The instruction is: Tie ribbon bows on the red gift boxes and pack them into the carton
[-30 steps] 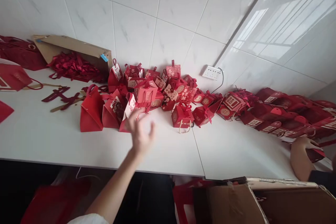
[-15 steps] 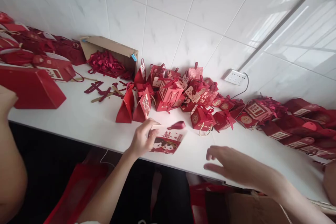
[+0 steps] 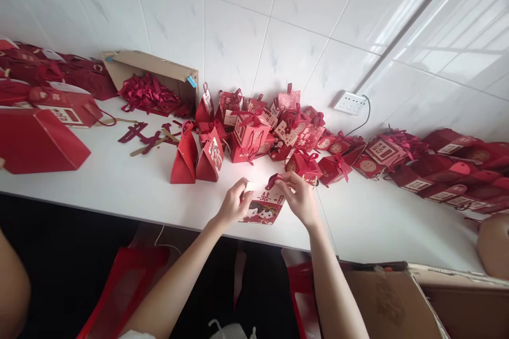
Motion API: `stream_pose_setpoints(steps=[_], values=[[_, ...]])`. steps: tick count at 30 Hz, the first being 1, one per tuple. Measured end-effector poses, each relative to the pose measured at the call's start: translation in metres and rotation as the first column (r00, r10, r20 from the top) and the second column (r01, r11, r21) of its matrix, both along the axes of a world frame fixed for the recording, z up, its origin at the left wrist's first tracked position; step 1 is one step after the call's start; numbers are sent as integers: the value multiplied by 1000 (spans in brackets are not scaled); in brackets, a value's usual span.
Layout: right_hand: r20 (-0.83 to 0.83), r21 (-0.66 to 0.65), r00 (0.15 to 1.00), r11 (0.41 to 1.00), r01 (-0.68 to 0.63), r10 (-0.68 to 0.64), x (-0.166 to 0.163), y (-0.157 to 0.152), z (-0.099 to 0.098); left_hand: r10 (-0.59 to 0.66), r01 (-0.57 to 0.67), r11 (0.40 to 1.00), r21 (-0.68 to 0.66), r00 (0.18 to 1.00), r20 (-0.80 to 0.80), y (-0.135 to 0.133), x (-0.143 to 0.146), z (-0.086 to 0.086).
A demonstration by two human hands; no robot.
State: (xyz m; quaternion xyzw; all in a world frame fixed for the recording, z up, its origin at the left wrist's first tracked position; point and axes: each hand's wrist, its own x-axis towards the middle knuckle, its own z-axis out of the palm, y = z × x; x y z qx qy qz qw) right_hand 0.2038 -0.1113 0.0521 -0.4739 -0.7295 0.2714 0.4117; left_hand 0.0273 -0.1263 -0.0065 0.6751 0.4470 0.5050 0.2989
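Observation:
A small red gift box (image 3: 263,210) printed with a cartoon couple lies near the front edge of the white table (image 3: 119,185). My left hand (image 3: 233,204) is closed on its left upper corner. My right hand (image 3: 298,196) pinches the dark red ribbon loop (image 3: 274,179) at the box's top. Just behind my hands stands a heap of small red ribboned gift boxes (image 3: 254,132), with two triangular red boxes (image 3: 196,156) at its left.
A brown carton of red ribbons (image 3: 153,82) lies on its side by the tiled wall. Large red boxes (image 3: 35,137) sit at far left, more red boxes (image 3: 445,169) at right. A wall socket (image 3: 349,102) with cable. An open cardboard carton (image 3: 397,302) stands below the table edge. Another person's limbs show at both edges.
My left hand reached into the heap and drew the cartoon-printed box toward the table's front. My right hand came in from the right and took hold of its ribbon.

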Motion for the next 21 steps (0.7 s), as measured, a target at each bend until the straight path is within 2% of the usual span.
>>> stream_pose_setpoints(steps=[4, 7, 9, 13, 15, 19, 21], values=[[-65, 61, 998, 998, 7, -3, -10, 4, -9, -110, 107, 990, -93, 993, -30, 0, 1, 26], [-118, 122, 992, 991, 47, -32, -11, 1, -16, -120, 117, 988, -105, 993, -21, 5, 5, 46], [-116, 189, 993, 981, 53, -32, -10, -1, -21, -112, 111, 990, -91, 994, -5, 9, 10, 51], [5, 298, 1000, 954, 16, -18, -7, -6, -31, -78, 79, 995, -62, 997, 30, 16, 18, 45], [2, 332, 1000, 943, 14, -16, -7, -6, -38, -69, 70, 997, -31, 996, 48, 17, 19, 39], [-137, 492, 985, 856, 160, -105, -13, -4, -58, -159, 154, 981, 116, 987, 38, 20, 18, 31], [-140, 543, 978, 815, 204, -151, -15, -4, -69, -189, 182, 968, 172, 981, 28, 21, 18, 29]])
